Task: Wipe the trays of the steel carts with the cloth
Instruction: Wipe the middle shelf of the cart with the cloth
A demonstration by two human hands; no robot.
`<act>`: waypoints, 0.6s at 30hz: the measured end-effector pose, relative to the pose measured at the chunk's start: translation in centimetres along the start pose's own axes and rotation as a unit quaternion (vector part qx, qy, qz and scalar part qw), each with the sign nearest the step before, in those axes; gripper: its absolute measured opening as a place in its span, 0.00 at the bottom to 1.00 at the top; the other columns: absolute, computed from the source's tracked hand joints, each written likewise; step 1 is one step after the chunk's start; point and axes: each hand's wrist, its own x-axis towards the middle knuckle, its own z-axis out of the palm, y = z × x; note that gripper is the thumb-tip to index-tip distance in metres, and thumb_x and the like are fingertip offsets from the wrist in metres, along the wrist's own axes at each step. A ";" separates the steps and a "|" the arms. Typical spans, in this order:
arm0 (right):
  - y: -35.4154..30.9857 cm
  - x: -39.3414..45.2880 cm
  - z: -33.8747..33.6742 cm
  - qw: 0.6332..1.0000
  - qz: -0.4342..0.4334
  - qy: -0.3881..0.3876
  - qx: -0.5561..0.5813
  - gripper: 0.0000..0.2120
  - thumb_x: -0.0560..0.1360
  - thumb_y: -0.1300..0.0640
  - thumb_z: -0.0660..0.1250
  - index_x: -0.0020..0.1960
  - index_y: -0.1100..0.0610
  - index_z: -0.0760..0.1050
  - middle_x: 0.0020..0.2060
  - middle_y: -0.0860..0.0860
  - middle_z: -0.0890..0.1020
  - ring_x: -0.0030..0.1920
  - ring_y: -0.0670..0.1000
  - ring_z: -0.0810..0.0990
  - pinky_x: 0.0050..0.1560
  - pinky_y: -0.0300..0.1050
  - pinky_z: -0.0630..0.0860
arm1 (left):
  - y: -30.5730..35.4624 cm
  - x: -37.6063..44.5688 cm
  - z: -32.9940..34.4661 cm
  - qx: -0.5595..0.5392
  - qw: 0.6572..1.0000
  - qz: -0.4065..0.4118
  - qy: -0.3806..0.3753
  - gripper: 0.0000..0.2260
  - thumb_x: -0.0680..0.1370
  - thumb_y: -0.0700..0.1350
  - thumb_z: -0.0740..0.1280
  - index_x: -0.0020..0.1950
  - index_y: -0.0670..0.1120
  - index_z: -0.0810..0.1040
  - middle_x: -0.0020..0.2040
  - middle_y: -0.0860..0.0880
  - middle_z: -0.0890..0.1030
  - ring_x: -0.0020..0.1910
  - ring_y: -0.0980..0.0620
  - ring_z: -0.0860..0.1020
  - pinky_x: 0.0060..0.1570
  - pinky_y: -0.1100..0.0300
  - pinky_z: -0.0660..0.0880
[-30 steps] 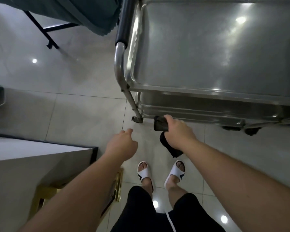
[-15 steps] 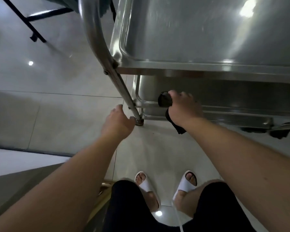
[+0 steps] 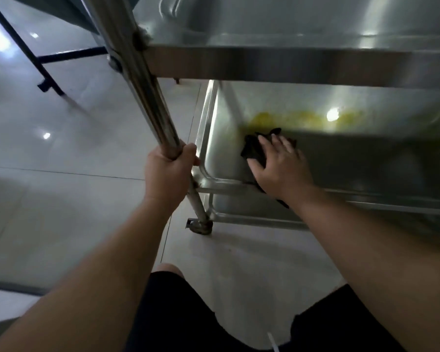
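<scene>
Black cloth [image 3: 255, 148] on middle tray [image 3: 224, 138] beside yellow stain [image 3: 264, 118] — soft, limp, best pressed flat. Right hand [image 3: 280, 161] fingers straight on it; left hand [image 3: 169, 168] clenched round cart post [image 3: 142, 80].

The steel cart [image 3: 290, 62] stands on a pale tiled floor [image 3: 48, 199]. Its middle tray [image 3: 211, 138] carries a black cloth [image 3: 254, 148] near the left front corner and a yellow smear [image 3: 302, 118] just beyond the cloth.

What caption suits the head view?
Left hand grips the cart post; right hand presses the black cloth into the stained middle tray.
</scene>
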 end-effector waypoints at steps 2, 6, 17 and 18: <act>-2.1 0.1 1.8 0.999 -0.022 0.030 0.012 0.29 0.84 0.38 0.51 0.81 0.48 0.63 0.82 0.54 0.64 0.82 0.56 0.56 0.81 0.60 0.52 | -0.8 0.2 0.7 -0.014 0.999 0.029 0.027 0.10 0.74 0.48 0.69 0.35 0.46 0.76 0.31 0.44 0.81 0.33 0.49 0.82 0.36 0.55 0.77; -8.1 0.2 4.8 0.972 -0.219 0.054 -0.061 0.23 0.83 0.48 0.52 0.75 0.51 0.71 0.77 0.57 0.70 0.78 0.63 0.65 0.75 0.62 0.64 | -1.8 0.7 1.7 -0.046 0.995 0.037 0.081 0.12 0.71 0.47 0.68 0.36 0.40 0.71 0.30 0.44 0.74 0.31 0.48 0.74 0.31 0.49 0.73; 7.5 -0.9 1.1 0.995 -0.024 0.092 -0.011 0.23 0.84 0.48 0.57 0.76 0.56 0.71 0.75 0.55 0.74 0.76 0.57 0.70 0.76 0.56 0.66 | -2.0 1.2 1.8 -0.035 0.992 0.050 0.107 0.13 0.68 0.48 0.66 0.34 0.42 0.66 0.30 0.38 0.69 0.31 0.45 0.70 0.29 0.40 0.73; 10.8 -1.1 -0.1 0.993 0.045 0.107 -0.010 0.23 0.84 0.48 0.56 0.74 0.58 0.72 0.73 0.57 0.75 0.73 0.60 0.71 0.73 0.58 0.69 | -2.1 1.3 1.9 -0.040 0.992 0.051 0.112 0.12 0.68 0.48 0.66 0.34 0.43 0.66 0.31 0.40 0.69 0.31 0.45 0.70 0.29 0.39 0.73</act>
